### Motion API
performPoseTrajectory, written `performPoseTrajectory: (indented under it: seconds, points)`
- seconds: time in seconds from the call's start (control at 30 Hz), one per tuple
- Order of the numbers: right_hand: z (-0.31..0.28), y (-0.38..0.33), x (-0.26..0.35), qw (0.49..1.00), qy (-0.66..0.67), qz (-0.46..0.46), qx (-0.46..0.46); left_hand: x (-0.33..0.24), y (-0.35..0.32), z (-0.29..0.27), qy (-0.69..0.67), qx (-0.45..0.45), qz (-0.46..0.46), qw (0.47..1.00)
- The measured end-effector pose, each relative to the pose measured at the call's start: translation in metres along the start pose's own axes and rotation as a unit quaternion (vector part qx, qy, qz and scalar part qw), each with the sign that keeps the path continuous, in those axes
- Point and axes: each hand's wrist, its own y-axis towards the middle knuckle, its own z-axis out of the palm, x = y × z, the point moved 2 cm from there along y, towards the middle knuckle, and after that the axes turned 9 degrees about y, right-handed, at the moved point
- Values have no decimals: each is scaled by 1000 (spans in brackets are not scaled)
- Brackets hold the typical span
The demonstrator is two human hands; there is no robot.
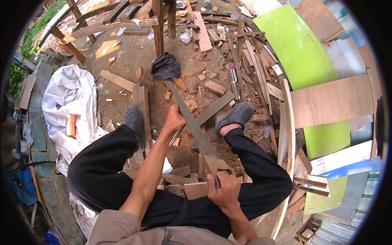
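We have the handsaw (pixel 191 118) between our clogs (pixel 238 114), its handle (pixel 211 165) gripped in our closed right hand (pixel 224 189), our left hand (pixel 174 118) curled beside the blade (pixel 201 138), its hold unclear, with a black bag (pixel 165 66) by the tip (pixel 171 85), wood scraps (pixel 214 87) crowding the ground (pixel 132 54) and a white sack (pixel 69 92) leftward.

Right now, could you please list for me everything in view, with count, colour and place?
saw: 1, grey blade, brown handle, between the legs
bag: 1, black, at the saw's far end
sack: 1, white, left
cylinder: 1, copper-coloured, on the sack
frame: 1, brown wood, top
wood scraps: many, mostly brown, across the ground
panels: overlapping, count unclear, lime green, right
plywood: several, brown, right
plants: uncounted, green, upper left
clogs: 2, grey, on the feet
left hand: 1, bare, at the blade
right hand: 1, bare, gripping the saw handle
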Motion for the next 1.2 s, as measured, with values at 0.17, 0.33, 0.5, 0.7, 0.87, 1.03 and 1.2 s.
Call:
performPoseTrajectory:
  seconds: [0.17,0.33,0.5,0.7,0.87,1.03,1.2]
  points:
    - [40,53,-10,999,-3,9,-31,-2,-11,13,23,25,40,999]
    - [13,26,15,999,24,37,15,16,-1,-13,28,-34,11,999]
    - [42,68,-4,998,28,53,6,17,-3,-10,33,2,4,999]
    - [16,35,35,999,2,32,40,3,-9,-26,40,-36,-3,999]
    - [51,92,0,997,-45,67,-2,5,-9,-11,3,4,27,1000]
    - [19,68,7,993,-62,97,-4,1,-6,-27,0,-28,37,999]
    - [3,37,19,999,6,42,-22,9,0,-33,27,-20,35,999]
